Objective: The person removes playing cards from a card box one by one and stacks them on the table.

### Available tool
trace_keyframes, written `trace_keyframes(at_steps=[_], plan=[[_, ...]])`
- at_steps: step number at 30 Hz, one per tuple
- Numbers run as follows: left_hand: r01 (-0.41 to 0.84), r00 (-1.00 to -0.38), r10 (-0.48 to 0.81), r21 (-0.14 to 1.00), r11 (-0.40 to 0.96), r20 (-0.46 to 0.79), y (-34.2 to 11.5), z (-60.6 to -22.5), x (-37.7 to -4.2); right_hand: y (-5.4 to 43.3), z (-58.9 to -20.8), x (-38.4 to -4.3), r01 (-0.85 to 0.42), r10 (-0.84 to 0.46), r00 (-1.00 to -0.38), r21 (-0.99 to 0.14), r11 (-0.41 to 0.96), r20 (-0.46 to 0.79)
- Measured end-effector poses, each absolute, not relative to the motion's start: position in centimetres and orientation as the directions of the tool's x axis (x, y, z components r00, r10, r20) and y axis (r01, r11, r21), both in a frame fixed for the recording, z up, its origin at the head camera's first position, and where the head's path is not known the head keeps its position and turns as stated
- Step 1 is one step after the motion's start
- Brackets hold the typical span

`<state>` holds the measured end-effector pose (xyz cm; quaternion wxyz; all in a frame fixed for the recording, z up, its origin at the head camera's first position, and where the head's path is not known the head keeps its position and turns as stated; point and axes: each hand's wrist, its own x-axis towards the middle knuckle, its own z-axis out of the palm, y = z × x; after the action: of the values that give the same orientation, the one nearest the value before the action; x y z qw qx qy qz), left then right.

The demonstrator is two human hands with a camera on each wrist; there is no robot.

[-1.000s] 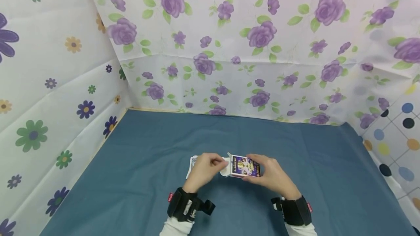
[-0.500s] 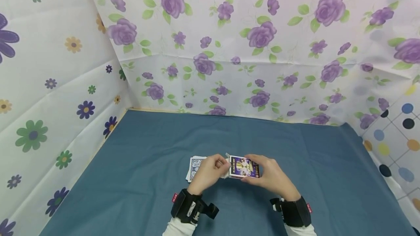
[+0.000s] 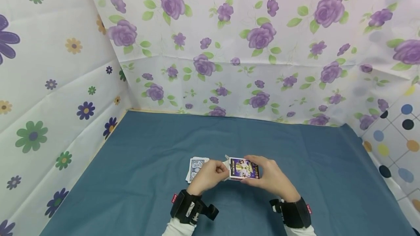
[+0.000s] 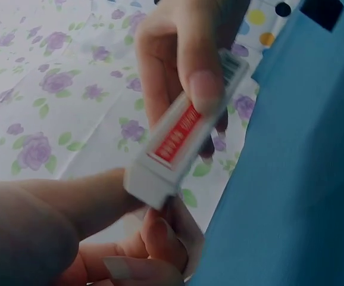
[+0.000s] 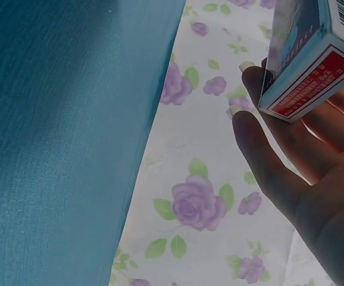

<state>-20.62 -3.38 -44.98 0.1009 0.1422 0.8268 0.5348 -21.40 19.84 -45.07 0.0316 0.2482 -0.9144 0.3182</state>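
A playing-card box [image 3: 244, 169] with a dark purple printed face is held above the cloth. My right hand [image 3: 272, 177] grips its right end, thumb along the near edge and fingers along the far edge. At the left end, where white flaps [image 3: 226, 164] stick out, my left hand [image 3: 209, 176] pinches with thumb and fingertips. The left wrist view shows that thumb against the end of the box [image 4: 181, 140]; what lies between the fingertips is partly hidden. Beside the left hand, face down, lies a small stack of blue-backed playing cards [image 3: 195, 166].
Blue cloth [image 3: 147, 192] covers the table. A floral sheet [image 3: 203, 83] hangs behind it, with patterned sheets along the left and right sides. Black straps with cameras [image 3: 188, 208] sit on both wrists.
My left hand has shifted slightly right, closer to the box, and pushed in at the flap end. More of the card stack shows. My right hand has barely moved.
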Motion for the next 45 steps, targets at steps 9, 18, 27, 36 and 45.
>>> trace_keyframes(at_steps=[9,18,27,36,45], plan=[[0.07,-0.934,0.352,0.936,0.345,-0.059,-3.4,-45.1,-20.7,19.7,-45.2,-21.4,-0.474,-0.439,-0.874,-0.56,0.679,0.209],[0.058,-0.918,0.393,0.958,0.279,-0.059,-3.9,-44.9,-21.1,19.8,-45.3,-21.6,-0.469,-0.428,-0.878,-0.568,0.677,0.215],[-0.025,-0.893,0.435,0.978,0.209,-0.116,-5.5,-44.6,-21.5,20.0,-45.3,-21.6,-0.441,-0.413,-0.891,-0.577,0.687,0.189],[-0.027,-0.905,0.411,0.979,0.204,-0.11,-7.4,-44.5,-22.0,20.0,-45.5,-21.7,-0.444,-0.41,-0.891,-0.564,0.696,0.195],[-0.021,-0.912,0.397,0.978,0.208,-0.105,-9.9,-44.6,-22.2,20.1,-45.5,-21.7,-0.443,-0.405,-0.893,-0.552,0.707,0.198]])
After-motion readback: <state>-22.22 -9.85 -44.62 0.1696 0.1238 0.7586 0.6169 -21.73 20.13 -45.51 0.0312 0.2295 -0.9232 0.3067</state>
